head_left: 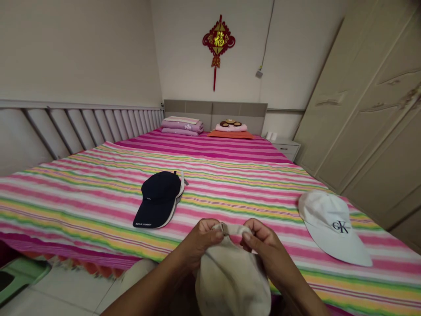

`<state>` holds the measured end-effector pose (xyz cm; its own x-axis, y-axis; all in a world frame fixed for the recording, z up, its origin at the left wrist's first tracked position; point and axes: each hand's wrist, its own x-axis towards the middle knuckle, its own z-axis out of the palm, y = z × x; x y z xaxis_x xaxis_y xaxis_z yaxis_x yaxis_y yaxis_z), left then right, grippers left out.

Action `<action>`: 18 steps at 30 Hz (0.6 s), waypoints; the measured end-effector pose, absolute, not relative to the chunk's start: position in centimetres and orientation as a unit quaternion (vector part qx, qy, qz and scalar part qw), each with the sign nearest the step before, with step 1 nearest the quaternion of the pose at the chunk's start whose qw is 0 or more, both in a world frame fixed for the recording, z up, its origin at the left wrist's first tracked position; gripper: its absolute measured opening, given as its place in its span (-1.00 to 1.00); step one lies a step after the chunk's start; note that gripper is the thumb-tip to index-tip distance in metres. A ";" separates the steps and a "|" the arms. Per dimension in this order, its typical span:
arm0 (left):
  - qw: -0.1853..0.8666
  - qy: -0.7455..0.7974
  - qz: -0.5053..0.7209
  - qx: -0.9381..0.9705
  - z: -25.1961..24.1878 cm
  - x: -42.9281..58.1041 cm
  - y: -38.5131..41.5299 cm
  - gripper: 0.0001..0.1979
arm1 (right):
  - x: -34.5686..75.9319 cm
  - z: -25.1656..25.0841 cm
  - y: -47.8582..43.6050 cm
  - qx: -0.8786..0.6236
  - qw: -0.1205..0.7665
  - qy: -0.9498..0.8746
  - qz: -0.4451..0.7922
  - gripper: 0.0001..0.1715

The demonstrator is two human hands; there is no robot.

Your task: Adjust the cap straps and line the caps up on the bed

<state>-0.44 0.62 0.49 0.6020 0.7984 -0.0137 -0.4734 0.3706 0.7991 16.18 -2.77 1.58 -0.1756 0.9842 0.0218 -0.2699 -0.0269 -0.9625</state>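
A beige cap hangs between my hands at the bottom centre, its back strap with a metal buckle turned upward. My left hand pinches the strap beside the buckle. The strap's other end is between the thumb and fingers of my right hand. On the striped bedspread, a dark navy cap with a white edge lies to the left, beyond my left hand. A white cap with dark letters rests to the right, its brim toward the lower right.
Folded purple bedding and a pink folded item on an orange one sit by the headboard. A railing runs along the left. Wardrobe doors and a nightstand stand right. A green stool is lower left.
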 end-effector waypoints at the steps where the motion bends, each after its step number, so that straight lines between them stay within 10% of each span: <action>1: 0.799 0.205 0.407 0.392 0.5 -0.7 0.7 -0.70 | 16.4 1.5 -2.5 -0.377 0.541 -0.434 0.614 -0.72; 6: 0.789 0.219 0.446 0.363 0.3 -1.7 1.3 -0.74 | 18.1 0.2 -0.7 -0.326 0.625 -0.293 0.646 -0.81; 14: 0.791 0.254 0.495 0.255 -0.1 -2.0 2.3 -0.73 | 15.5 -5.5 -2.2 -0.234 0.398 -0.308 0.832 -0.52; 18: 0.814 0.298 0.456 0.201 0.0 -3.0 3.1 -0.81 | 15.0 -4.9 -2.3 -0.221 0.455 -0.292 0.811 -0.50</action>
<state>-3.04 3.11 0.03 0.4067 0.8620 -0.3025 -0.6229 0.5039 0.5983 14.99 -2.31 -4.94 -0.4871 0.8684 -0.0930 -0.6097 -0.4144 -0.6757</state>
